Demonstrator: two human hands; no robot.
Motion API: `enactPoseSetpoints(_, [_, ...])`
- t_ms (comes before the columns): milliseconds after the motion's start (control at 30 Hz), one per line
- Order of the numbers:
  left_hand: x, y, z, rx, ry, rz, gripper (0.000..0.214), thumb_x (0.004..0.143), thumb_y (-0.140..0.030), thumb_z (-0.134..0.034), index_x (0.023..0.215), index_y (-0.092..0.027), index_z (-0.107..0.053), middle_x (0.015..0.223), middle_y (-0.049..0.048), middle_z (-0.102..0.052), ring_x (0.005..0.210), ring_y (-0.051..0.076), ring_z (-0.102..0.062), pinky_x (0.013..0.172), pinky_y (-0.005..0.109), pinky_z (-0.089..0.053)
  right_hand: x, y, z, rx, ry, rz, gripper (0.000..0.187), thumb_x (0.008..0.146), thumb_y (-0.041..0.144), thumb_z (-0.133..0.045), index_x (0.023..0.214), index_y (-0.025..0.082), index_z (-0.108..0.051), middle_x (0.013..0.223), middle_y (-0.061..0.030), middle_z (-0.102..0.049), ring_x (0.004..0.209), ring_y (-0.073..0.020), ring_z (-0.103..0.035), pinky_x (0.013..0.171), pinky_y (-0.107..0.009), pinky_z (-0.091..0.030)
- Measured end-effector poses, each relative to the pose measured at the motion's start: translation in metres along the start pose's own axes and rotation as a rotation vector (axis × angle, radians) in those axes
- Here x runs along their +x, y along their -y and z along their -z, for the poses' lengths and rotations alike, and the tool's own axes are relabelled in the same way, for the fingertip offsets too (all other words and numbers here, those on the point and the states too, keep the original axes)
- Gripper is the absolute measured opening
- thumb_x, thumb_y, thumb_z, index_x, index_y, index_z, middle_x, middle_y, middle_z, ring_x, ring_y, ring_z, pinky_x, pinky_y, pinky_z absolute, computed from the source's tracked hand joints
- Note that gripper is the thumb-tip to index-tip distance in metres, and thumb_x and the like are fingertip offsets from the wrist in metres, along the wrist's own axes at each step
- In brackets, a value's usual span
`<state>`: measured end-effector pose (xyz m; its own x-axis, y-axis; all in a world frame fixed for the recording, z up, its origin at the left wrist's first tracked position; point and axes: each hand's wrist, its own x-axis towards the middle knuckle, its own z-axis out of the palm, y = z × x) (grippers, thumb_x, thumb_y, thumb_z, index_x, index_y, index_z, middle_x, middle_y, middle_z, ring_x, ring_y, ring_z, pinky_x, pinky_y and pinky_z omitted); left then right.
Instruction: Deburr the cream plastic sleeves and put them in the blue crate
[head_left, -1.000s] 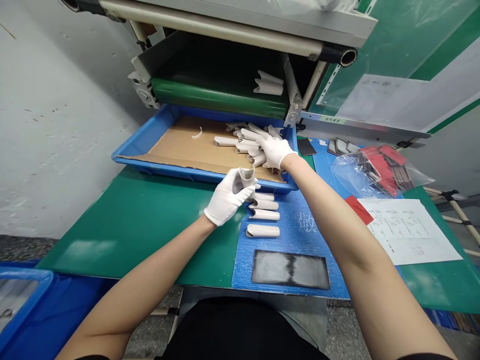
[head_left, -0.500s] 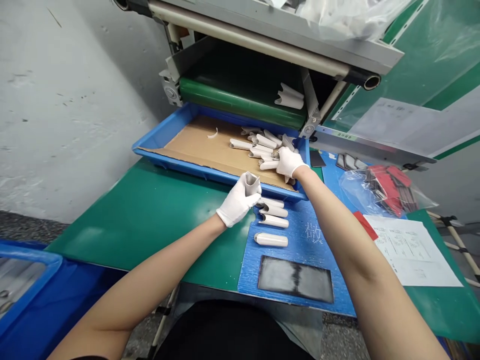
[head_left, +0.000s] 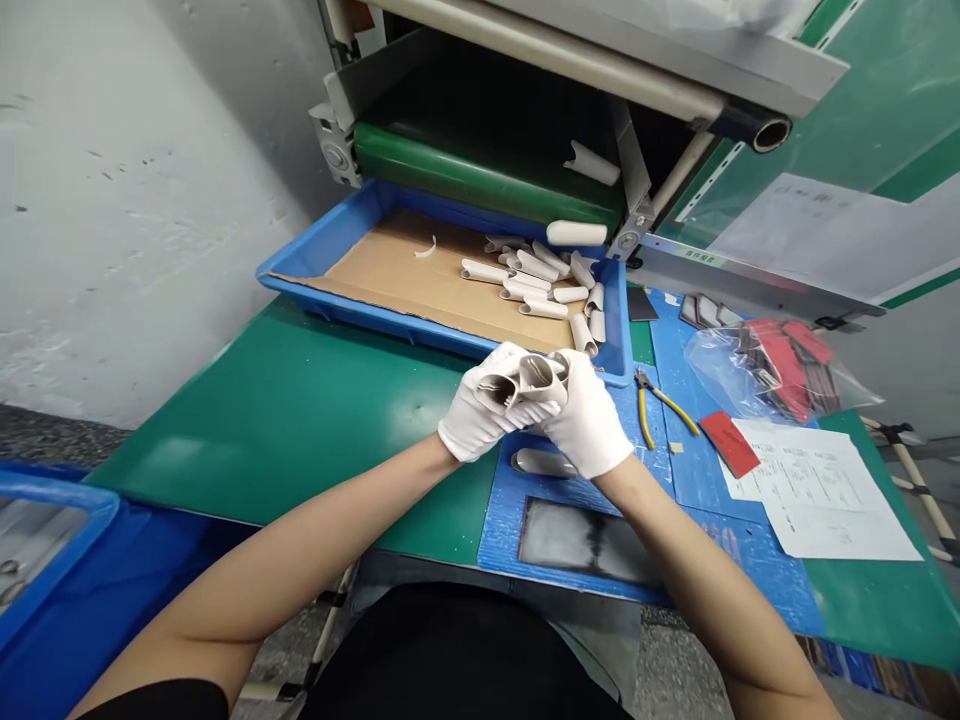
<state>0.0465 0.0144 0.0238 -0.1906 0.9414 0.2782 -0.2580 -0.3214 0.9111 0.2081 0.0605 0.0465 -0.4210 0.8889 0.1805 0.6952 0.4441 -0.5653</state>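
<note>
My gloved left hand point(head_left: 471, 418) is closed round a hollow white plastic shell point(head_left: 498, 390) with its open end facing me. Beside it, my gloved right hand point(head_left: 592, 420) grips more of these white shells point(head_left: 541, 376); fingers hide how many. The two hands touch at the front edge of the blue tray point(head_left: 442, 345). Several similar shells point(head_left: 536, 265) lie on the cardboard point(head_left: 397, 270) at the tray's right side. Below my hands, one more shell point(head_left: 541, 462) rests on the blue mat point(head_left: 499, 530), partly covered by my right hand.
Behind the tray is a green conveyor belt point(head_left: 465, 165), with a shell dropping off its right end. A black-grey pad point(head_left: 577, 540) lies on the mat. To the right are yellow-handled pliers point(head_left: 660, 400), a red pad point(head_left: 729, 444), papers point(head_left: 832, 500) and a plastic bag point(head_left: 787, 370).
My right hand has come back from the tray's pile to meet my left hand, now with shells in it. Another shell has come off the belt. The pliers have come into view.
</note>
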Motion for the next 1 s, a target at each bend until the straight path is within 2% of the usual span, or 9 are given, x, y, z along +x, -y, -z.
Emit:
enactPoseSetpoints(100, [-0.006,-0.002,-0.003,0.033,0.037,0.012,0.041,0.070,-0.044,-0.099,0.090,-0.021,-0.072,0.093,0.0044,-0.072,0.086,0.021,-0.070,0.087,0.041,-0.065,-0.015,-0.018,0.000,0.117,-0.099,0.022,0.061,0.083,0.045,-0.074,0.135,0.023,-0.050,0.121,-0.0139,-0.068,0.102,-0.0287,-0.067,0.092,-0.048,-0.058])
enactPoseSetpoints(200, [-0.007,-0.002,-0.007,0.047,0.071,0.052,0.049,0.073,-0.044,-0.098,0.106,-0.021,-0.072,0.104,0.0068,-0.075,0.093,0.023,-0.073,0.091,0.045,-0.066,-0.021,-0.029,0.012,0.272,-0.231,-0.009,0.045,0.092,0.043,-0.067,0.132,0.025,-0.054,0.112,-0.0084,-0.069,0.095,-0.0245,-0.069,0.095,-0.048,-0.060])
enactPoseSetpoints(267, [-0.008,0.002,-0.011,0.062,0.095,0.086,0.041,0.077,-0.042,-0.096,0.101,-0.019,-0.071,0.102,0.0080,-0.075,0.092,0.023,-0.073,0.089,0.044,-0.066,-0.029,-0.025,0.017,0.358,-0.251,0.015,0.034,0.094,0.044,-0.070,0.123,0.029,-0.059,0.108,-0.0048,-0.071,0.091,-0.0226,-0.070,0.092,-0.047,-0.061])
enactPoseSetpoints(367, [-0.014,0.011,-0.016,0.152,0.099,0.127,0.039,0.075,-0.038,-0.096,0.094,-0.020,-0.066,0.097,0.0054,-0.074,0.088,0.021,-0.072,0.086,0.039,-0.064,-0.042,-0.013,0.015,0.446,-0.220,0.033,0.038,0.083,0.042,-0.087,0.114,0.031,-0.067,0.115,-0.0045,-0.074,0.100,-0.0243,-0.075,0.094,-0.046,-0.063])
enactPoseSetpoints(500, [-0.024,0.016,-0.019,0.276,0.151,0.251,0.061,0.065,-0.032,-0.102,0.113,-0.024,-0.066,0.107,0.0035,-0.076,0.100,0.024,-0.075,0.093,0.040,-0.063,-0.047,-0.009,0.009,0.625,-0.157,-0.179,0.045,0.069,0.040,-0.098,0.107,0.031,-0.075,0.115,-0.0030,-0.080,0.105,-0.0274,-0.077,0.101,-0.050,-0.063])
enactPoseSetpoints(600, [-0.026,0.009,-0.022,0.094,0.178,0.386,0.072,0.062,-0.027,-0.103,0.119,-0.026,-0.058,0.117,0.0040,-0.074,0.098,0.024,-0.076,0.080,0.038,-0.068,-0.043,-0.017,0.013,0.777,-0.085,-0.263,0.041,0.069,0.041,-0.098,0.102,0.030,-0.076,0.108,-0.0020,-0.082,0.099,-0.0270,-0.078,0.099,-0.051,-0.064])
enactPoseSetpoints(700, [-0.023,0.002,-0.023,-0.098,0.206,0.510,0.061,0.075,-0.036,-0.097,0.117,-0.025,-0.053,0.124,0.0072,-0.071,0.094,0.025,-0.077,0.065,0.036,-0.069,-0.039,-0.023,0.020,0.907,-0.029,-0.250,0.043,0.070,0.042,-0.099,0.104,0.030,-0.077,0.111,-0.0021,-0.082,0.104,-0.0266,-0.079,0.100,-0.049,-0.065])
enactPoseSetpoints(867, [-0.022,0.006,-0.015,0.021,0.237,0.443,0.053,0.097,-0.052,-0.077,0.136,-0.024,-0.055,0.143,0.0137,-0.067,0.124,0.031,-0.073,0.097,0.045,-0.068,-0.039,-0.028,0.021,0.981,0.028,-0.258,0.046,0.073,0.048,-0.098,0.111,0.030,-0.078,0.117,-0.0029,-0.082,0.109,-0.0264,-0.079,0.103,-0.047,-0.065])
enactPoseSetpoints(1000, [-0.027,0.012,-0.011,0.188,0.262,0.299,0.047,0.098,-0.043,-0.078,0.134,-0.025,-0.055,0.143,0.0119,-0.068,0.139,0.028,-0.065,0.124,0.048,-0.050,-0.039,-0.028,0.021,0.976,-0.013,-0.260,0.049,0.073,0.047,-0.098,0.114,0.031,-0.078,0.122,-0.0026,-0.081,0.112,-0.0264,-0.077,0.105,-0.048,-0.064])
